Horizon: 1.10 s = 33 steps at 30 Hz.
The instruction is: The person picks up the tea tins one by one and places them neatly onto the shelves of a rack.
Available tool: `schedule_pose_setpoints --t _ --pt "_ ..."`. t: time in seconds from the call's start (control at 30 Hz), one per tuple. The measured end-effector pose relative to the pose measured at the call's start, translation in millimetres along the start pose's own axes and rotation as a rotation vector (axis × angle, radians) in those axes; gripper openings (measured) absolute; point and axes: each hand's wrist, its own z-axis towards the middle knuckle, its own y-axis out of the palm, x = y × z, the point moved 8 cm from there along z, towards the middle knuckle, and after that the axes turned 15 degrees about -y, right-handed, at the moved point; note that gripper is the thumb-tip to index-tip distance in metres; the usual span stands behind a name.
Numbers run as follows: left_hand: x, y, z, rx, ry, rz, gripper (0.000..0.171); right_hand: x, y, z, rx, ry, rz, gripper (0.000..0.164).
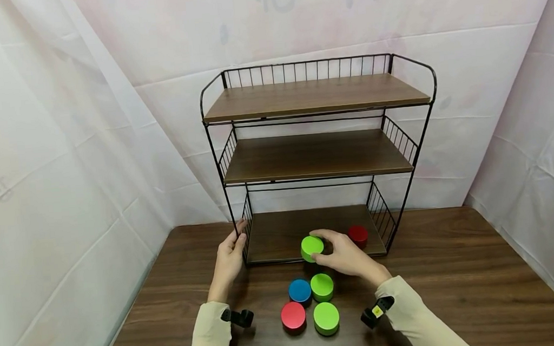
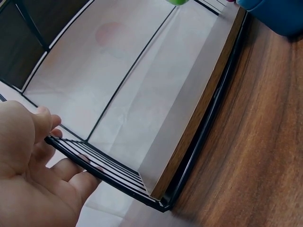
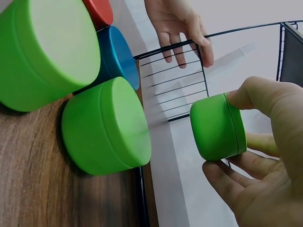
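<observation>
- The right hand held a green tin in a closed grip, thumb on one side and fingers curled round the other, as the right wrist view showed plainly.
- That green tin sat at the front edge of the bottom shelf of a black wire rack, just above the board; I could not tell whether it touched the wood.
- A red tin stood on the same bottom shelf, just beside the right hand, toward the rack's right end.
- The left hand rested against the rack's left side rail; in the left wrist view its fingers lay nearly straight along the wire bars, an open grip pressing rather than clutching.
- On the tabletop in front of the rack stood four more tins close together: a blue tin touching a second green tin, and nearer to the person a second red tin beside a third green tin.
- The middle shelf and top shelf were brown boards.
- White sheeting hung behind and to both sides.
- Each forearm wore a pale sleeve and a small black wrist device.
</observation>
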Motion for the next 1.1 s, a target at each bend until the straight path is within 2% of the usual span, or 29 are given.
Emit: schedule_pose_setpoints --t 0.63,1.1 --pt "2.5 -1.8 0.5 0.006 0.011 0.005 0.043 4 5 18 0.000 0.001 0.015 0.057" --pt "0.1 0.2 -2.3 0.002 -0.014 0.001 0.043 7 3 29 0.010 0.004 0.017 0.056"
